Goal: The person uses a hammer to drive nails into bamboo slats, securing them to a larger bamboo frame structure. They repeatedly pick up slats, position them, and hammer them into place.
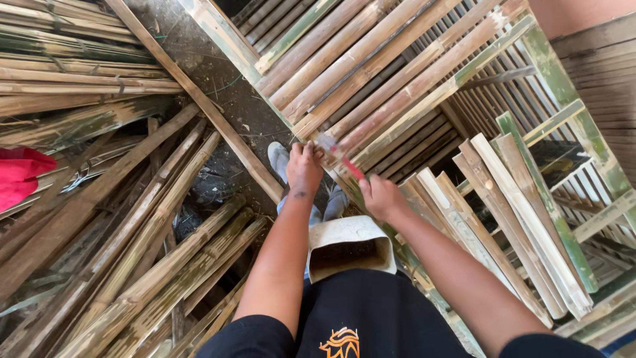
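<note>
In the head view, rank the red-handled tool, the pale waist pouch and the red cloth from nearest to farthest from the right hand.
From the right hand:
1. Red-handled tool, gripped in it, pointing up-left.
2. Pale waist pouch, just below, at the person's front.
3. Red cloth, far off at the left edge.

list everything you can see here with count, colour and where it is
bamboo slat panel: one, tan and green, upper middle, leaning toward the person
loose bamboo strips: many, tan, piled lower left
split slats: several, pale and green, right
red cloth: one, left edge
red-handled tool: one, at the panel's lower edge
pouch: one, off-white, open, at the waist
shoes: two, grey, on the ground
left hand: on the panel's edge
right hand: holds the tool
</note>
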